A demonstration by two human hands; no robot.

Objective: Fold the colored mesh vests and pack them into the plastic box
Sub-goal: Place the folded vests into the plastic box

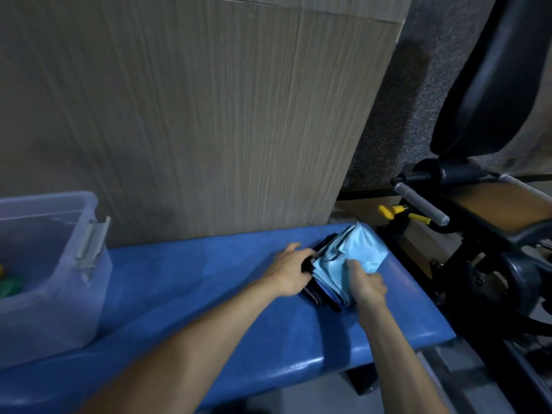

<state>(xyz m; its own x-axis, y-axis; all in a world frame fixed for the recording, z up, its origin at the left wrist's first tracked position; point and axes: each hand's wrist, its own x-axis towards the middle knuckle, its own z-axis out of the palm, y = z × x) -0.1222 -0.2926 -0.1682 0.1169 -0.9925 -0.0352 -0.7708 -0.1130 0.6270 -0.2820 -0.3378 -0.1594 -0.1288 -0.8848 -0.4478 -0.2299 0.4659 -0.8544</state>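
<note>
Clear plastic box (50, 264), frosted, rounded corners, one grey latch (91, 246) on its right wall. It stands at the left end of the worktop (209, 294). Inside, low at the left edge: a bit of green and a bit of yellow fabric, mostly cut off by the frame; count cannot be told.

Worktop: blue, padded, smooth with a slight sheen, rounded front edge. Wood-grain panel (194, 115) upright behind it.

One stack of vests (346, 264) near the right end of the worktop, well apart from the box. Light blue on top, thin and crumpled; darker blue and black layers show along the stack's near and left edges. Number of vests in the stack not countable.

Two hands. Left hand (291, 271) presses on the stack's dark left side, fingers tucked at its edge. Right hand (366, 283) pinches the light blue top layer.

Right of the worktop: black gym machine (478, 204), yellow-tipped pins.
</note>
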